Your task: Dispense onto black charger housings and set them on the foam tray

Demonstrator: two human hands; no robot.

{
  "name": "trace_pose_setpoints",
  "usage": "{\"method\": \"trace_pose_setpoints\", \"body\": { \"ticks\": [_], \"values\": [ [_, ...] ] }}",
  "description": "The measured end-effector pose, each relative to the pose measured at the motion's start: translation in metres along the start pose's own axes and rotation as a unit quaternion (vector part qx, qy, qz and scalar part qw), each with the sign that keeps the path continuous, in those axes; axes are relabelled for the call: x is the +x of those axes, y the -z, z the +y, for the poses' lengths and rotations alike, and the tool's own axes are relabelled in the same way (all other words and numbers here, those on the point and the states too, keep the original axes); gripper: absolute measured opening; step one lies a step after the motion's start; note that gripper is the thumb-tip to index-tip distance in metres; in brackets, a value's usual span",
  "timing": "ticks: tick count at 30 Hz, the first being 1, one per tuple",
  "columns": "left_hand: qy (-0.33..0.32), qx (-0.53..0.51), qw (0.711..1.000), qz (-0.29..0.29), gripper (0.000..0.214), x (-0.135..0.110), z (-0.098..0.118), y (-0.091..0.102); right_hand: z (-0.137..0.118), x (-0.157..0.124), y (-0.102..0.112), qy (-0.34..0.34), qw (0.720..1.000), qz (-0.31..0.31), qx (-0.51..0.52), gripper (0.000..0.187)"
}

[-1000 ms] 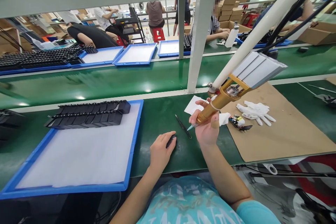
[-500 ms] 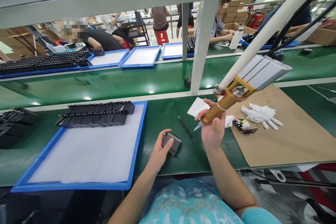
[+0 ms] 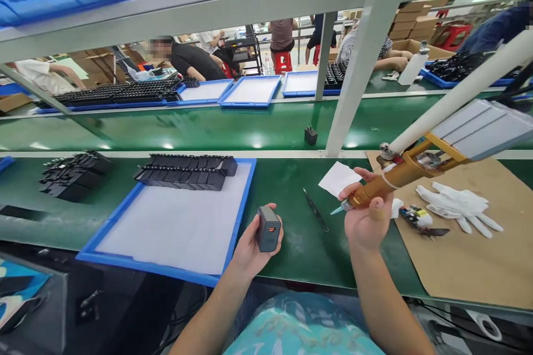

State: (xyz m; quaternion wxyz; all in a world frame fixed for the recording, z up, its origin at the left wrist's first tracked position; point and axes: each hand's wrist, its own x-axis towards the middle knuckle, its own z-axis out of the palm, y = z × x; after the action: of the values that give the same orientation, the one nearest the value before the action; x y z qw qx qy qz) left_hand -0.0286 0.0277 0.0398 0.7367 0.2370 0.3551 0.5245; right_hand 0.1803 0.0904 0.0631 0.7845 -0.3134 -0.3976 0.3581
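My left hand (image 3: 250, 247) is closed around a dark grey charger (image 3: 268, 230), held upright above the green bench with its orange-lined port turned toward me. In my right hand (image 3: 370, 222) is a gold glue dispenser (image 3: 381, 186), gripped along its barrel. Its pale blue nozzle (image 3: 337, 209) points left and down, apart from the charger. Black tweezers (image 3: 315, 211) lie on the bench between my hands. Behind the nozzle rests a white paper sheet (image 3: 339, 178).
Left of me, a blue tray (image 3: 166, 273) lined with white holds rows of black chargers (image 3: 187, 172); more chargers (image 3: 75, 175) are stacked beyond it. Brown cardboard (image 3: 462, 266) at right carries white gloves (image 3: 462, 205) and a circuit board (image 3: 418, 219). A metal post (image 3: 353, 61) rises behind.
My left hand has turned the charger upright, so its port face shows. The view has swung left. The dispenser stays in my right hand.
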Motion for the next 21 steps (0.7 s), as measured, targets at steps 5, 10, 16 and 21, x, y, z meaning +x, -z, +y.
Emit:
{"method": "trace_pose_setpoints", "body": {
  "ticks": [5, 10, 16, 21],
  "values": [
    [-0.023, -0.003, 1.000, -0.003, 0.046, -0.010, 0.011, 0.013, -0.001, 0.001, 0.000, 0.004, 1.000, 0.012, 0.011, 0.042],
    [-0.090, 0.019, 0.995, -0.027, 0.042, -0.017, 0.018, 0.030, 0.001, 0.002, 0.003, 0.001, 1.000, 0.018, 0.019, 0.041],
    [-0.114, 0.035, 0.992, -0.035, 0.046, -0.020, 0.022, 0.038, 0.002, 0.002, 0.003, 0.010, 1.000, 0.013, 0.013, 0.041],
    [-0.125, 0.052, 0.990, -0.043, 0.048, -0.019, 0.020, 0.043, 0.001, 0.003, 0.002, 0.008, 1.000, 0.015, 0.010, 0.041]
  ]
}}
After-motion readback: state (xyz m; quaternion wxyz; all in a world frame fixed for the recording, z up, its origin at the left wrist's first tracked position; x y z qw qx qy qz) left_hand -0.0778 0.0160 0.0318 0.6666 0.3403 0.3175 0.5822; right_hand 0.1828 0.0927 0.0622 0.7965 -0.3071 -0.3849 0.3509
